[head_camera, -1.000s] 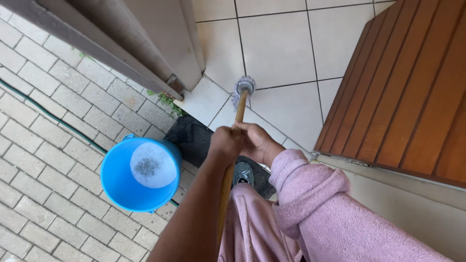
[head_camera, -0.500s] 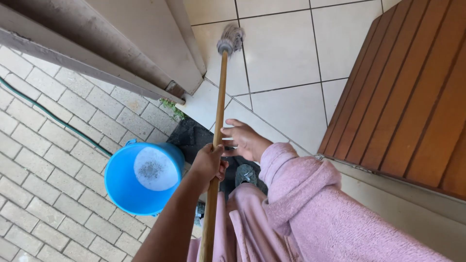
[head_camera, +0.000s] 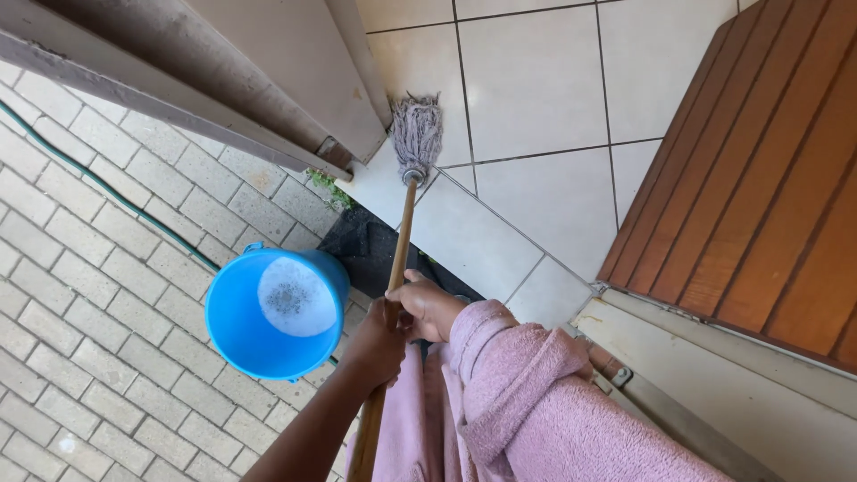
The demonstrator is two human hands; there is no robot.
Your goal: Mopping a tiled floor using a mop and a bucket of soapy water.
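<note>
Head view: both hands clamped on a wooden mop handle, left hand lower, right hand just above, for reach. Grey mop head pressed flat on pale floor tiles beside the wall corner. Blue bucket of soapy water close by, on brick paving.

Mop handle's lower end off-frame

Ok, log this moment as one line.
left hand: gripping long wooden mop handle | right hand: gripping same handle | grey string mop head: on pale floor tiles | round blue plastic bucket: foamy water, on brick paving
</note>
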